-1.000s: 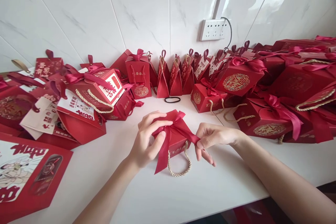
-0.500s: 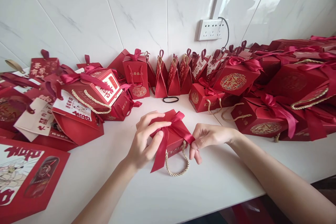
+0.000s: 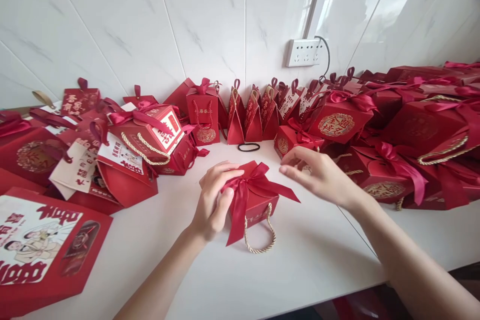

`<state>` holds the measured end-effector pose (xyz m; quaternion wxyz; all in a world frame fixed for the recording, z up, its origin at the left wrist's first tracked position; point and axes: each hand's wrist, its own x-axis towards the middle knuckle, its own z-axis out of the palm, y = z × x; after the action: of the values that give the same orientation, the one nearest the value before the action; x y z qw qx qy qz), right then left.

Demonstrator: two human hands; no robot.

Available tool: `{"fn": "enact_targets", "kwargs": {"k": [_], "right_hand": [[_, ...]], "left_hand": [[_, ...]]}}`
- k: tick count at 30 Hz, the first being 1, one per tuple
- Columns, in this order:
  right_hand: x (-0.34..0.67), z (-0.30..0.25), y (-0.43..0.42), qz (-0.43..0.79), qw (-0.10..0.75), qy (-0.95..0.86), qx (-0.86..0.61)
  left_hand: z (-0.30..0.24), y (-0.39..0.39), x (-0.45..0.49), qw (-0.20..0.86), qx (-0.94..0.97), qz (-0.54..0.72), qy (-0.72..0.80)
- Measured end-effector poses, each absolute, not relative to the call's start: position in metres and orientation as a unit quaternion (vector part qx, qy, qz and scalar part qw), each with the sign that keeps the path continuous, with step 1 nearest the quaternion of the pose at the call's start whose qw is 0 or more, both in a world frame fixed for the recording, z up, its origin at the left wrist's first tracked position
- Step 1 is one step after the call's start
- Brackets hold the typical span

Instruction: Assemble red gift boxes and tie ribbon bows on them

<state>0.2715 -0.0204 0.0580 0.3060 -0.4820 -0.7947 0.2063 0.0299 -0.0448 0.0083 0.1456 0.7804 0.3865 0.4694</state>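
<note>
A small red gift box (image 3: pixel 258 215) stands on the white table in front of me. It has a dark red ribbon bow (image 3: pixel 258 180) on top and a gold rope handle (image 3: pixel 260 249) drooping from its near side. My left hand (image 3: pixel 217 202) grips the box's left side, its fingers over the top edge beside the bow and its thumb near the ribbon. To the right of the box, my right hand (image 3: pixel 313 175) is raised in the air with its fingers apart and nothing in them. One ribbon tail points right, just below that hand; the other hangs down the front.
More red gift boxes with bows crowd the right (image 3: pixel 386 175) and the left (image 3: pixel 123 180). Triangular boxes (image 3: pixel 253 120) stand in a row at the back. A black elastic loop (image 3: pixel 248 147) lies before them. A power socket (image 3: pixel 305 53) is on the tiled wall.
My right hand has let go of the ribbon tail and lifted up and to the right. The tail now sticks out freely. My left hand stays on the box, and the view has tilted slightly upward.
</note>
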Motion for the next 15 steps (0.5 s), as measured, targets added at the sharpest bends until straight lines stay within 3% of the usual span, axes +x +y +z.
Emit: {"fn": "enact_targets", "kwargs": {"k": [4, 7, 11, 15], "right_hand": [[0.240, 0.058, -0.047, 0.059, 0.318, -0.866, -0.381], [0.232, 0.060, -0.056, 0.022, 0.309, -0.881, -0.357], [0.241, 0.066, -0.037, 0.114, 0.372, -0.802, -0.453], [0.245, 0.059, -0.008, 0.289, 0.279, -0.747, -0.529]], "left_hand": [[0.007, -0.044, 0.032, 0.159, 0.713, 0.500, 0.465], [0.013, -0.045, 0.032, 0.171, 0.647, 0.514, 0.537], [0.031, -0.047, 0.022, 0.235, 0.606, 0.467, 0.600], [0.045, -0.048, 0.008, 0.367, 0.620, 0.276, 0.636]]}}
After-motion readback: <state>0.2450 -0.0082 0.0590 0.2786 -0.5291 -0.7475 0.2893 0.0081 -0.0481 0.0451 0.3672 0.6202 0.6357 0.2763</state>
